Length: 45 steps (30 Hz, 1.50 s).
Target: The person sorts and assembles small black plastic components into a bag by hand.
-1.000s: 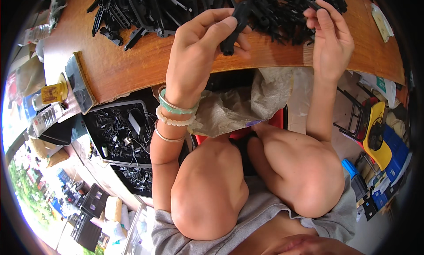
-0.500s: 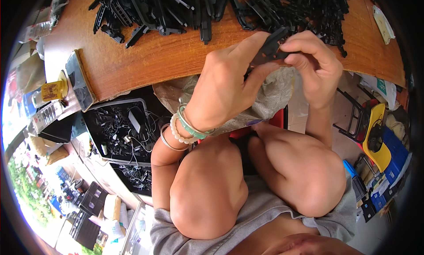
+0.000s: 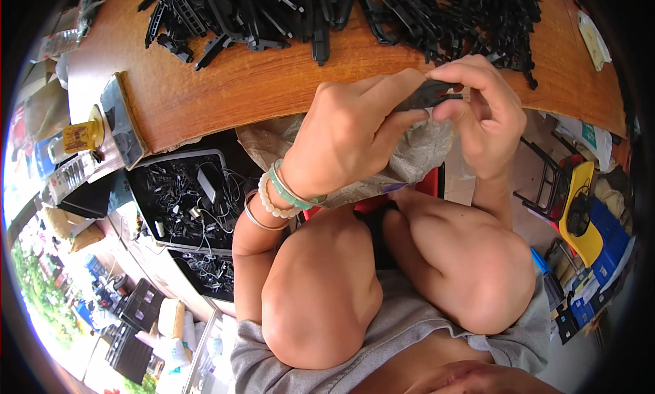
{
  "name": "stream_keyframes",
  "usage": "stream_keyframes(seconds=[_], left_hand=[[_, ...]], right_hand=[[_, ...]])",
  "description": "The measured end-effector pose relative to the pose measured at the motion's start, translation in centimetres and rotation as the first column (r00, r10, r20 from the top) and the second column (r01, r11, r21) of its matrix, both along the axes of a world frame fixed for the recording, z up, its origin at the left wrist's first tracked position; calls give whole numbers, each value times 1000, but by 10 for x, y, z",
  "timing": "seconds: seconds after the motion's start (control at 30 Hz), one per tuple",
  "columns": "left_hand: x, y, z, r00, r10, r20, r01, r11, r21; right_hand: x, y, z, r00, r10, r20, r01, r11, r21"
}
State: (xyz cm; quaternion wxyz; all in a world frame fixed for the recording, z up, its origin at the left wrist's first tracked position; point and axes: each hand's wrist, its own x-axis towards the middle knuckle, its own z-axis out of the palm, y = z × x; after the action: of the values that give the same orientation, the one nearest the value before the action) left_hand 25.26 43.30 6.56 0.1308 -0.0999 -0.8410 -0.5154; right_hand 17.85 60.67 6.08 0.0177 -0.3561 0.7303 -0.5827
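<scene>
Between my two hands is a small black plastic part [image 3: 431,94], held just in front of the table's near edge. My left hand [image 3: 361,124] is closed on its left end, thumb below and fingers above. Bracelets circle that wrist. My right hand [image 3: 488,111] pinches the right end between thumb and forefinger. The fingers cover much of the part, so its full shape is hidden. Beyond the hands, a heap of long black plastic parts [image 3: 239,19] lies on the wooden table [image 3: 286,80], with a denser heap of thin black pieces [image 3: 471,25] to its right.
A woven sack [image 3: 423,145] hangs below the table edge by my knees. Left of it, a black bin [image 3: 181,203] holds small dark parts and cables. A phone-like dark slab [image 3: 124,121] and a yellow tape roll [image 3: 83,136] are at the left. A yellow chair [image 3: 583,210] stands right.
The black part has tilted from upright to nearly level and come slightly lower. My right fingers have moved in closer over its right end.
</scene>
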Motion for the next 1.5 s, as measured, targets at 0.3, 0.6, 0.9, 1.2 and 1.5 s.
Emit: stream_keyframes(seconds=[0.3,0.6,0.9,1.2,1.5], left_hand=[[-6,-14,-9,993,-106,42,102,989,105],[-67,-33,-9,957,267,-115,-280,739,-613],[-60,-31,-29,970,38,-240,-184,761,-622],[-45,-46,-44,954,-44,-298,-181,707,-684],[-66,-34,-24,965,-4,-261,-195,655,-730]], right_hand=[[-3,8,-1,983,131,132,-136,990,32],[-41,-12,6,937,-124,-326,226,927,298],[-61,-21,-8,944,-243,-223,310,884,349],[-68,-33,-38,921,-271,-282,341,908,243],[-76,2,-32,911,-360,-202,353,933,-72]])
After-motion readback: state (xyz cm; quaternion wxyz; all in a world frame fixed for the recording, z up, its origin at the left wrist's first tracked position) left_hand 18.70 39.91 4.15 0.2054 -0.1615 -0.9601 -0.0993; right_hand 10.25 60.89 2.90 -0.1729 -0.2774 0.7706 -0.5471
